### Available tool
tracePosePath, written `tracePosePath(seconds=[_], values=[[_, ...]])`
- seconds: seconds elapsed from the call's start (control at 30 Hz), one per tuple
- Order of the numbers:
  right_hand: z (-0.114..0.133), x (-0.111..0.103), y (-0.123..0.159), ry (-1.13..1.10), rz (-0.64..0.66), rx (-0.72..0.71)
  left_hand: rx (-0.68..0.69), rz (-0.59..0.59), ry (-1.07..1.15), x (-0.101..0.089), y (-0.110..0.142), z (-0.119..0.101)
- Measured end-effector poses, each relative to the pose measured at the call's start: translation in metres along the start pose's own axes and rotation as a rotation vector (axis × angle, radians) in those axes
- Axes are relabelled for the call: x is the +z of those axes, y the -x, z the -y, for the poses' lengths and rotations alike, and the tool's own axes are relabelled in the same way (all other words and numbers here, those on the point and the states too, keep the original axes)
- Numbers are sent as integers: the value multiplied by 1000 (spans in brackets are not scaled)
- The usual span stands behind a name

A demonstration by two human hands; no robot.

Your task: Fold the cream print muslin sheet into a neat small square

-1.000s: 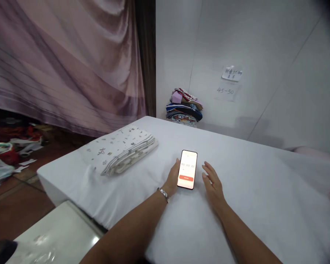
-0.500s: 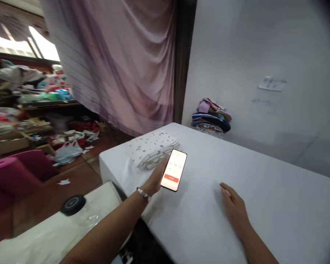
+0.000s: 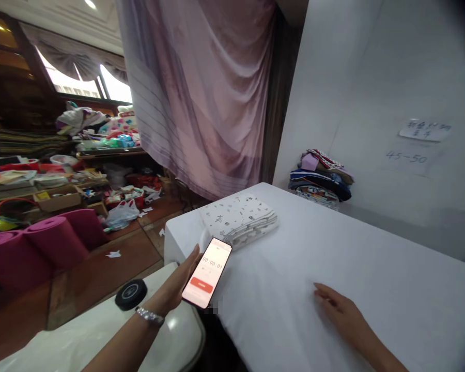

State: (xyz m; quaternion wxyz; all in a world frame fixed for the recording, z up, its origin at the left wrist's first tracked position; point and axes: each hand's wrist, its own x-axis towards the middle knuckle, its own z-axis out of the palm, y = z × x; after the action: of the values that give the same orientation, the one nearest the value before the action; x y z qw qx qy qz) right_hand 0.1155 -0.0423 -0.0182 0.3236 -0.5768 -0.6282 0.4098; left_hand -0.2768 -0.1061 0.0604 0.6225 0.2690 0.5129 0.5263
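Observation:
My left hand [image 3: 178, 283] grips a smartphone [image 3: 206, 274] by its edge, over the near left side of the white-covered table [image 3: 290, 258]. The lit screen shows a timer reading 00:00:01 and a red button. Just beyond the phone lies a folded white cloth [image 3: 238, 216] with small dark prints, its layers stacked at the near edge. My right hand [image 3: 339, 310] is at the table surface on the right, empty, its fingers loosely stretched and slightly bent. Whether it presses on the cover, I cannot tell.
Folded fabrics [image 3: 321, 175] are piled against the wall at the table's far side. Left of the table stands a white seat-like surface [image 3: 101, 330] with a black round lid [image 3: 130, 294]. Pink rolls [image 3: 50, 243] and clutter fill the floor beyond. A curtain [image 3: 205, 93] hangs behind.
My left hand has drawn the phone nearer and lower left, away from the folded cloth. The timer went from zero to one second. The view has shifted left.

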Motion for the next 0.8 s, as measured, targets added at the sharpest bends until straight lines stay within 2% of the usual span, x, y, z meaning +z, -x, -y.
tracePosePath(seconds=[0.13, 0.23, 0.33, 0.47, 0.6, 0.7, 0.8], values=[[55, 41, -38, -386, 219, 172, -66, 56, 44, 0, -4, 6], [87, 80, -80, -673, 281, 298, -99, 111, 56, 1, -5, 11], [109, 112, -123, -746, 265, 397, -121, 147, 49, 1, -2, 16], [130, 137, -164, -728, 275, 471, -139, 167, 53, -2, 3, 19], [138, 157, -187, -706, 76, 542, -144, 171, 86, -5, 5, 17], [141, 172, -202, -766, -58, 474, -152, 165, 93, -4, 5, 14], [146, 179, -215, -804, -123, 374, -132, 188, 93, -1, 4, 14]])
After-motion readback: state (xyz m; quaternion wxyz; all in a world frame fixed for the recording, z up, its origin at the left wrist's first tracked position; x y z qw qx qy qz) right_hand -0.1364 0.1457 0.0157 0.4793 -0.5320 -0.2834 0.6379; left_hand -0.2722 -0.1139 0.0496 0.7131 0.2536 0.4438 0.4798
